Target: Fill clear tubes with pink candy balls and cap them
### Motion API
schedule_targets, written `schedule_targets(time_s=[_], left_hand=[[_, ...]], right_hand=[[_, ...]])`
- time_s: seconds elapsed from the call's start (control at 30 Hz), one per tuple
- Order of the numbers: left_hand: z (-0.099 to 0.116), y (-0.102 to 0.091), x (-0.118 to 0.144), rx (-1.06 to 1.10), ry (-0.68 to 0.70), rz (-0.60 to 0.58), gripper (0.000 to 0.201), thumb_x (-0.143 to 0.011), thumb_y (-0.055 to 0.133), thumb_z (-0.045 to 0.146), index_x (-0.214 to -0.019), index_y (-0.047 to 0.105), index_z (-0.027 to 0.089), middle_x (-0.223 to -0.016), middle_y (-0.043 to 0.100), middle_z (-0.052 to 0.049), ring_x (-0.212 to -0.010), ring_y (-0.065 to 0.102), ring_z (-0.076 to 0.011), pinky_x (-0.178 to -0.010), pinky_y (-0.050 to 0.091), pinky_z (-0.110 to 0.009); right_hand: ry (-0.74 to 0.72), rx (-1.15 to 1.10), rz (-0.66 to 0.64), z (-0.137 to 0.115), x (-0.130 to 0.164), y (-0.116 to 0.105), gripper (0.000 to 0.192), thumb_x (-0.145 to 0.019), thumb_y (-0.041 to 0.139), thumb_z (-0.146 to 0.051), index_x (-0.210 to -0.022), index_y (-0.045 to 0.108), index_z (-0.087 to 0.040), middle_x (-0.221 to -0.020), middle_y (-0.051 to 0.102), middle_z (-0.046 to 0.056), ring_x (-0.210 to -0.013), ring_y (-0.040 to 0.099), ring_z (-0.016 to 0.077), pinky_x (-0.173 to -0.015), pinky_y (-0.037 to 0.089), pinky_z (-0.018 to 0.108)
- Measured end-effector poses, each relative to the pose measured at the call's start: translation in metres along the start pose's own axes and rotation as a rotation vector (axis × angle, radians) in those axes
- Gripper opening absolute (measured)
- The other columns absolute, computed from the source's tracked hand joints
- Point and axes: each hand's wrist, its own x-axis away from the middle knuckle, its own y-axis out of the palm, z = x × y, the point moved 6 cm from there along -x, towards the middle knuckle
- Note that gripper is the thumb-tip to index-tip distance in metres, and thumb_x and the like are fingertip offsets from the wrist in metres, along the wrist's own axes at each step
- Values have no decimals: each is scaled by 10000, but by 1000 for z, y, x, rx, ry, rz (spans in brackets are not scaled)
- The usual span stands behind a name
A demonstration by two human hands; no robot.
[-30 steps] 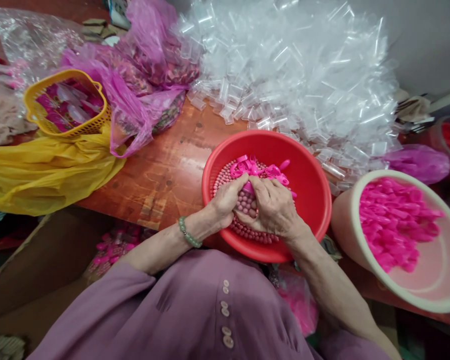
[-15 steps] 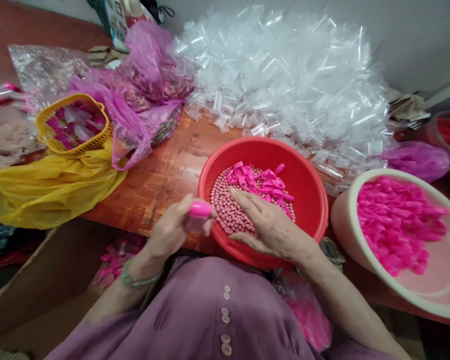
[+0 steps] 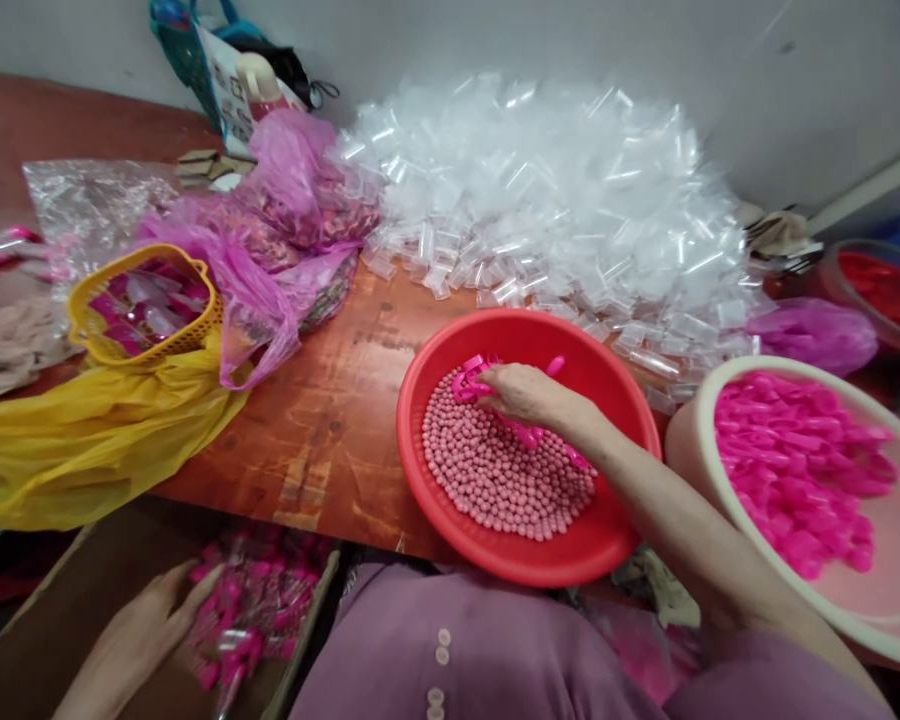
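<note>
My right hand (image 3: 526,394) reaches into a red basin (image 3: 412,440), its fingers drawn together on bright pink plastic pieces (image 3: 471,380). The fingertips are partly hidden. Small round pink beads (image 3: 487,480) fill the basin's bottom, and the pink pieces lie on top of them at the far side. At the lower left, my left hand (image 3: 146,630) hovers in a cardboard box (image 3: 311,620), fingers apart and holding nothing. Beside it lie several clear tubes with pink ends (image 3: 259,600).
A large pile of clear plastic tubes (image 3: 540,200) lies against the wall. To the right stands a white tub (image 3: 701,430) of pink pieces. A yellow basket (image 3: 214,320), a yellow bag (image 3: 105,430) and purple bags (image 3: 262,300) occupy the left of the table.
My left hand has gone from beside the basin down into the box and let go of the pink-capped tube. My right hand has moved from the beads to the pink pieces, closing its fingers.
</note>
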Motion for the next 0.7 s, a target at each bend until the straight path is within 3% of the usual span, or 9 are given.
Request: schedule_targets(time_s=[0.07, 0.13, 0.23, 0.33, 0.47, 0.57, 0.63, 0.7], left_hand=[[33, -2, -2, 45, 23, 16, 325, -685, 642, 578, -786, 771, 297, -927, 791, -51, -932, 739, -358, -826, 604, -458], [81, 4, -4, 177, 120, -76, 348, -727, 620, 571, -922, 776, 328, -1034, 778, -30, -989, 731, -317, -871, 597, -399], [158, 14, -8, 336, 276, -214, 374, -791, 587, 552, -983, 766, 286, -1001, 785, -41, -927, 742, -283, -860, 595, -370], [221, 17, -29, 367, 431, -129, 362, -805, 604, 510, -955, 757, 219, -955, 782, -71, -908, 728, -269, -873, 570, -358], [284, 21, -89, 463, 576, 41, 434, -854, 555, 492, -1093, 693, 156, -1120, 729, -117, -1035, 683, -253, -946, 529, -361], [325, 30, -151, 362, 596, 82, 664, -807, 584, 520, -1278, 569, 51, -1242, 641, -226, -1091, 653, -312, -935, 531, -430], [349, 40, -189, 206, 585, 108, 869, -739, 682, 510, -1386, 442, -18, -1373, 521, -306, -1275, 536, -374, -1064, 435, -475], [367, 53, -219, 93, 560, 109, 1075, -673, 759, 539, -1472, 301, -15, -1508, 332, -349, -1437, 321, -425, -1156, 301, -521]], right_hand=[[9, 5, 25, 3, -4, -7, 125, -886, 626, -245, -976, 695, -193, -940, 755, 93, -861, 706, 209, -712, 474, 260], [14, -11, 75, 14, 0, -18, 156, -905, 587, -254, -999, 701, -204, -965, 756, 83, -881, 699, 197, -732, 471, 255], [106, -51, 222, 48, 16, -39, 234, -926, 485, -198, -969, 715, -181, -940, 759, 76, -841, 685, 190, -729, 460, 265], [289, 19, 259, 87, 35, -49, 269, -872, 465, -120, -864, 731, -164, -845, 756, 94, -775, 669, 209, -694, 444, 286], [356, -51, 314, 112, 50, -53, 263, -875, 478, -162, -894, 740, -167, -855, 759, 94, -783, 680, 217, -698, 454, 293], [425, -194, 416, 133, 46, -58, 279, -908, 477, -257, -980, 732, -170, -913, 761, 83, -815, 689, 204, -738, 478, 286], [514, -231, 376, 153, 36, -53, 318, -899, 516, -336, -1059, 715, -146, -973, 755, 111, -848, 692, 223, -752, 490, 299], [548, -238, 297, 174, 22, -44, 431, -824, 632, -370, -1177, 671, -126, -1045, 741, 140, -883, 696, 249, -763, 503, 310]])
